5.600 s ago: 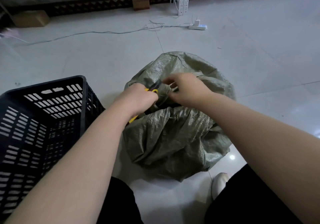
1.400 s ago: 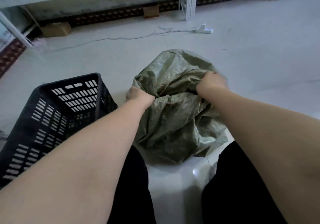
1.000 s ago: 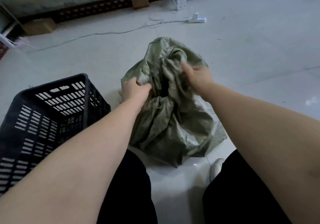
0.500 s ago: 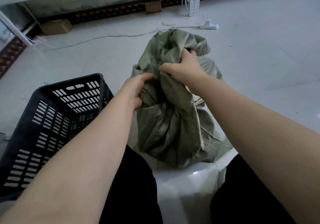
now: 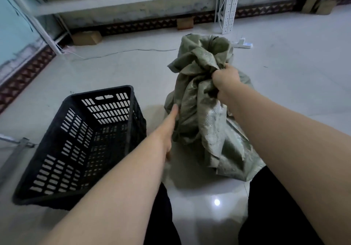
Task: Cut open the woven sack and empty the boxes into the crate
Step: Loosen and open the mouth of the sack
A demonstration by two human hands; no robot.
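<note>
The olive-green woven sack (image 5: pixel 201 111) stands bunched up on the white floor in front of me. My right hand (image 5: pixel 225 77) is clenched around its gathered neck and holds it up. My left hand (image 5: pixel 169 129) lies flat against the sack's left side, fingers straight, partly tucked under the folds. The black slotted plastic crate (image 5: pixel 106 93) sits on the floor left of the sack, with nothing visible inside. The boxes are hidden inside the sack.
A white power strip (image 5: pixel 244 44) and cable lie on the floor behind the sack. White metal shelving (image 5: pixel 229 7) and several cardboard boxes (image 5: pixel 86 38) line the back wall. My dark-trousered legs (image 5: pixel 275 206) flank the sack's base.
The sack has been pulled upright and taller. My right hand shifted right, gripping the neck. My left hand let go of the top and dropped to the sack's lower left side.
</note>
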